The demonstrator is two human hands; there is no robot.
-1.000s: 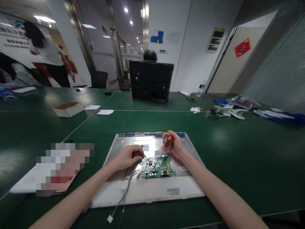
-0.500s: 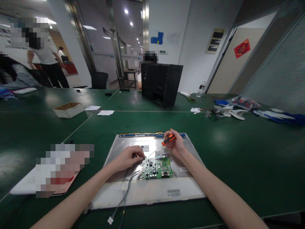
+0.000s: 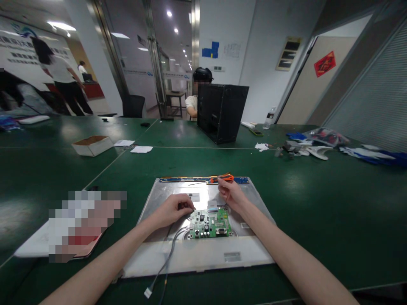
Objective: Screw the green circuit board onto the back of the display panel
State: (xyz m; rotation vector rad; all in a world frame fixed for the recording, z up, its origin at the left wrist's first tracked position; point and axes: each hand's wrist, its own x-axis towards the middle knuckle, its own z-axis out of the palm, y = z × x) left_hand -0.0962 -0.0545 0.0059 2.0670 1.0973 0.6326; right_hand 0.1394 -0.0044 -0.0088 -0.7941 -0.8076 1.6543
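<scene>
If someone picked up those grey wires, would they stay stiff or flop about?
The grey wires would probably flop, since they curve loosely across the panel. The white plug at their end looks small, so it is likely light. Lifting far might tug the green board, where they seem to lead.

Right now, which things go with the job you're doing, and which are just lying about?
With the job, it seems:
- orange-and-black screwdriver, in the right hand
- green circuit board, left hand at its corner
- flat panel under the board
- grey cables

Just lying about, it seems:
- open box
- white paper
- bottle
</scene>
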